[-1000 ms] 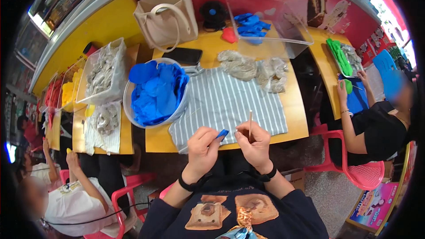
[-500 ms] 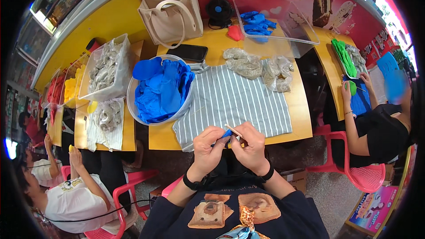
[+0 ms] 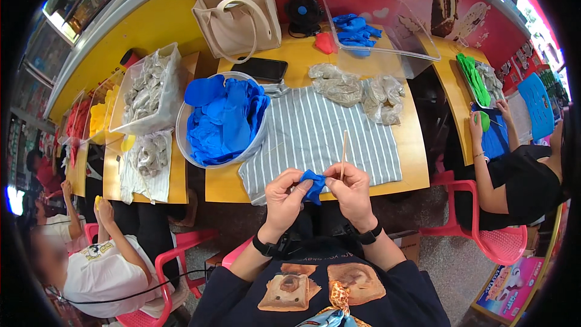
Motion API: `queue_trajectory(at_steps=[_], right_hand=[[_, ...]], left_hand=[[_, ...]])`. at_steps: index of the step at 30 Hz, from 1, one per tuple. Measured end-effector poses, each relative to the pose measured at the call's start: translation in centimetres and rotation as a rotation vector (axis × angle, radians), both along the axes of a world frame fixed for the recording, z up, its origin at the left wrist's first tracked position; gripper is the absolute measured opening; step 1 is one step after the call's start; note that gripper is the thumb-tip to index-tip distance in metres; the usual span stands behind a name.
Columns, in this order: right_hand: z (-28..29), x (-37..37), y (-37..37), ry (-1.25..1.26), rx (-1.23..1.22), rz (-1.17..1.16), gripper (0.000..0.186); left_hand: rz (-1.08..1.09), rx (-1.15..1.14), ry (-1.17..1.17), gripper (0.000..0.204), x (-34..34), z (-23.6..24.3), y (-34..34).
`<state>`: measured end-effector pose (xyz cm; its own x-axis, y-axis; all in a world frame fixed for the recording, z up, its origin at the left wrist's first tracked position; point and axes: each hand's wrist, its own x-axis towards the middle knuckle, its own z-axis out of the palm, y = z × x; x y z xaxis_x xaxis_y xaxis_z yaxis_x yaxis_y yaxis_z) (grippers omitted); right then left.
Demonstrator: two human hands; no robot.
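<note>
Tub (image 3: pixel 180 137), table's (image 3: pixel 417 172) L edge: heaped blue pcs (image 3: pixel 227 124); clear bin (image 3: pixel 390 65), far R corner: fewer. L hand (image 3: pixel 282 198) pinching blue pc (image 3: pixel 313 188), R hand (image 3: pixel 352 196) gripping stick (image 3: pixel 344 148).

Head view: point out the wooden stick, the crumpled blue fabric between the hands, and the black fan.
Wooden stick (image 3: pixel 344 152), head view: middle of its exposed shaft.
Crumpled blue fabric (image 3: pixel 313 188), head view: its central folds.
Black fan (image 3: pixel 302 10), head view: its blue hub.

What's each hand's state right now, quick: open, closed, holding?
Left hand: closed, pinching a small, crumpled blue cloth-like piece.
Right hand: closed, fingertips at that piece's edge, holding a thin, straight, wood-coloured stick.
</note>
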<state>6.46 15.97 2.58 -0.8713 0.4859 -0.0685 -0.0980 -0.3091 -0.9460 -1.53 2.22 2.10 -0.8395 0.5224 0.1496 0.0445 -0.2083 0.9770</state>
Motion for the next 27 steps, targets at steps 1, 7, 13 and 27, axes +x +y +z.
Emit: queue_trajectory(at_steps=[1, 7, 13, 27], right_hand=[[0.5, 0.0, -0.3, 0.005, 0.089, -0.024, 0.011], [0.8, -0.3, 0.3, 0.062, 0.390, 0.082, 0.011], [0.9, -0.2, -0.1, 0.072, 0.304, 0.097, 0.006], [1.1, -0.6, -0.8, 0.132, -0.164, 0.239, 0.023]], left_hand=[[-0.016, -0.021, 0.052, 0.005, -0.1, 0.1, 0.0], [-0.066, -0.082, 0.188, 0.005, -0.4, 1.2, 0.2], [-0.052, -0.069, 0.058, 0.002, -0.3, 1.4, 0.2], [0.061, 0.051, -0.164, 0.005, 0.7, -0.3, 0.4]])
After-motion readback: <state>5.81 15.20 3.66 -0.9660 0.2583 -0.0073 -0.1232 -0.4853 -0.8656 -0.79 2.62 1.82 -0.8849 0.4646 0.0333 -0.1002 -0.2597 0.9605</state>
